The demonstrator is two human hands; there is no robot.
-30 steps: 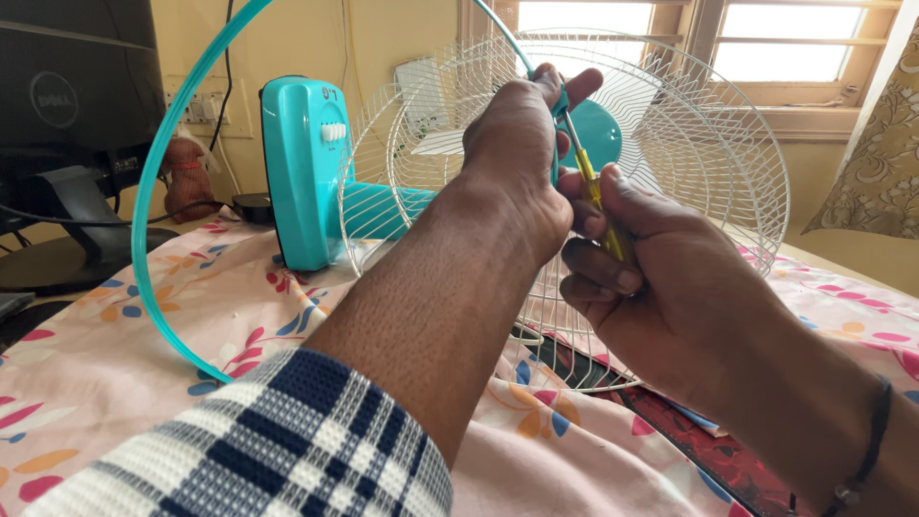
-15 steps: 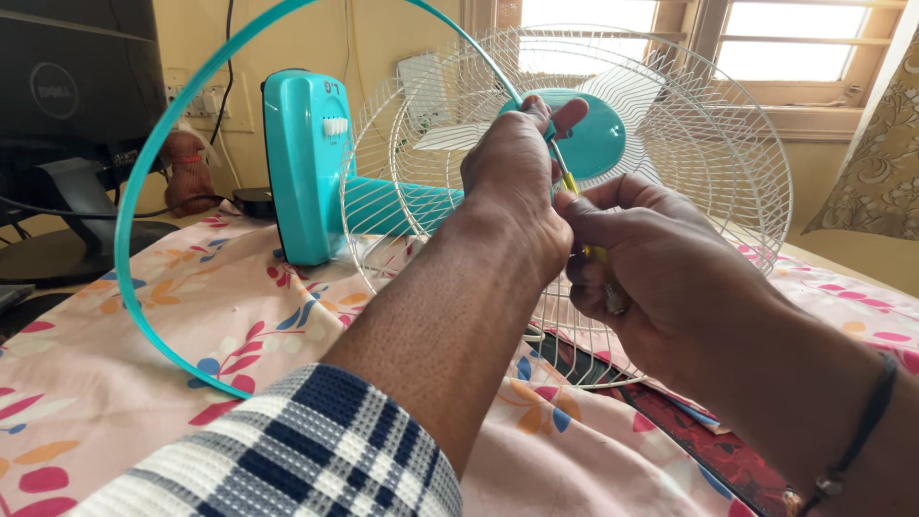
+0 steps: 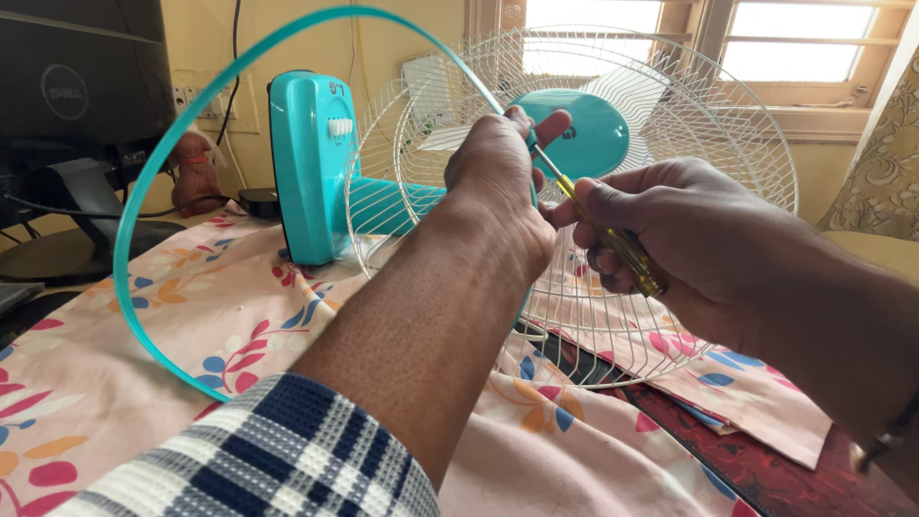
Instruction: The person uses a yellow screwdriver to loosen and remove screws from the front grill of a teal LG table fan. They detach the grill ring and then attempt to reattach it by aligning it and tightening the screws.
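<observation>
Right hand (image 3: 670, 239), screwdriver (image 3: 598, 225) angled up-left, fan guard (image 3: 670, 115)

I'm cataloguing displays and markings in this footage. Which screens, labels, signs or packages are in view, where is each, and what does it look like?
Computer monitor: far left on a stand, dark rectangular screen, switched off, small round emblem on its face.
Marking on the teal fan base: small dark print near its top, above a row of white buttons.
Wall socket plate: pale rectangle behind the monitor, cables running from it.
No packages or signs show.
</observation>
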